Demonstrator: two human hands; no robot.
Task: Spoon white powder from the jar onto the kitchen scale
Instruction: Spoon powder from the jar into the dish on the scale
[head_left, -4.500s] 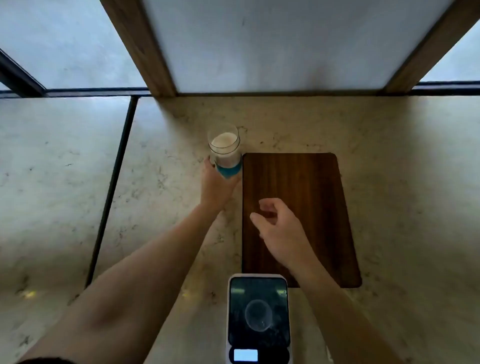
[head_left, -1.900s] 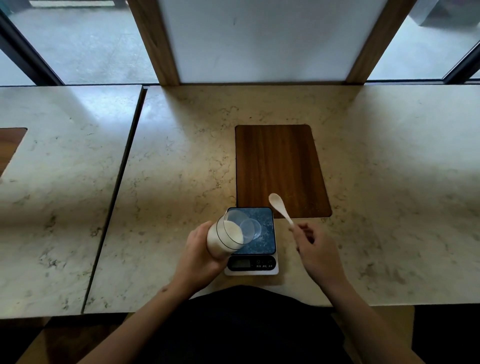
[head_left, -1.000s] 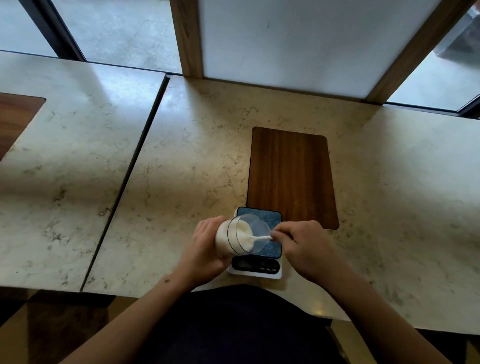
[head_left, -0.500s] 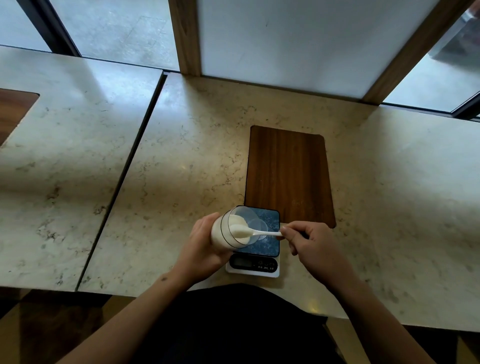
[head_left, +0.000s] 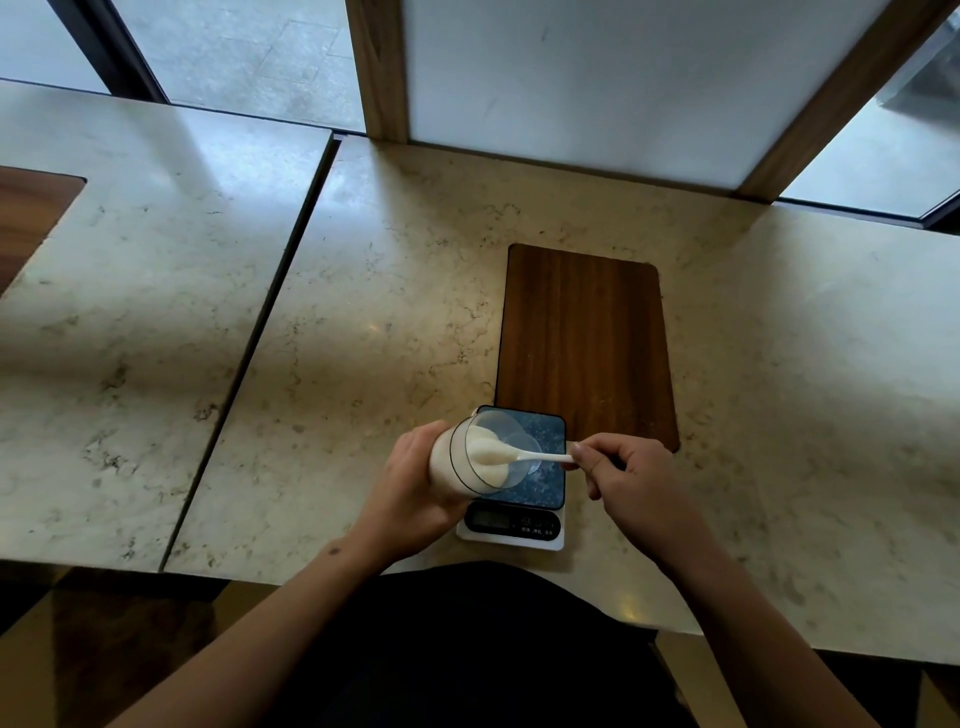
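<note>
The left hand (head_left: 410, 488) grips the tilted jar (head_left: 467, 462); the right hand (head_left: 623, 473) pinches the spoon (head_left: 524, 457) (loaded inside). No powder visible on the scale (head_left: 540, 467) yet.

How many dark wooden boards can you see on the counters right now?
2. One wooden board lies on the near counter just beyond the scale. A second board shows at the left edge on the neighbouring counter, cut off by the frame.
</note>
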